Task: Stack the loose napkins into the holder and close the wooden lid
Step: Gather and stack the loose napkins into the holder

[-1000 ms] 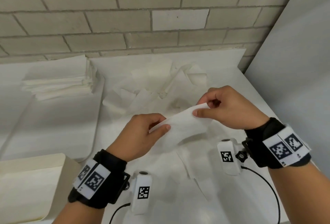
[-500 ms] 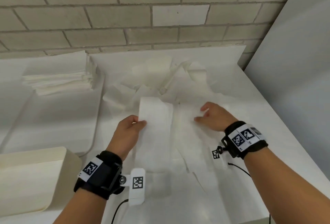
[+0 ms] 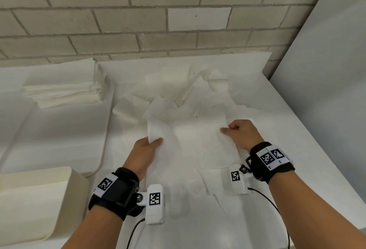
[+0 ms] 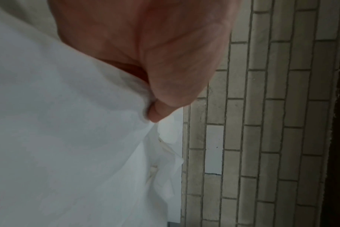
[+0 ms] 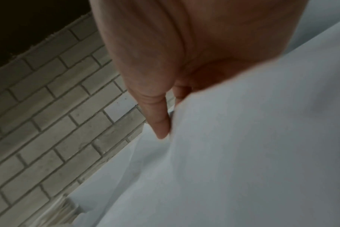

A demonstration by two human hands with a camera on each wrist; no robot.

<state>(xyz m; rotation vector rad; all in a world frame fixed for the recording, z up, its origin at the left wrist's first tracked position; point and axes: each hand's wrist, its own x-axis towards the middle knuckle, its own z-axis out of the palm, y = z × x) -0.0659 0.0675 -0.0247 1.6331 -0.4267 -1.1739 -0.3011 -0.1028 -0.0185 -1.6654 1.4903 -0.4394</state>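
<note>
A white napkin (image 3: 188,145) lies spread flat on the table between my hands. My left hand (image 3: 155,140) pinches its left edge, thumb on top. My right hand (image 3: 225,129) has its fingers curled and pinches the paper at the right edge. I cannot tell whether both hold the same sheet. In the left wrist view my thumb (image 4: 155,113) presses into the napkin (image 4: 68,138). The right wrist view shows one finger (image 5: 159,122) against the napkin (image 5: 243,153). A heap of loose napkins (image 3: 178,94) lies behind. A cream box, the holder (image 3: 39,199), stands at lower left.
A neat stack of napkins (image 3: 61,90) sits on a white tray (image 3: 59,145) at the left. A brick wall (image 3: 138,20) closes the back and a grey panel (image 3: 326,90) the right. The table's right edge (image 3: 316,149) runs diagonally.
The napkin held up between both hands has come down onto the table. My hands have moved apart and the paper now lies spread between them.
</note>
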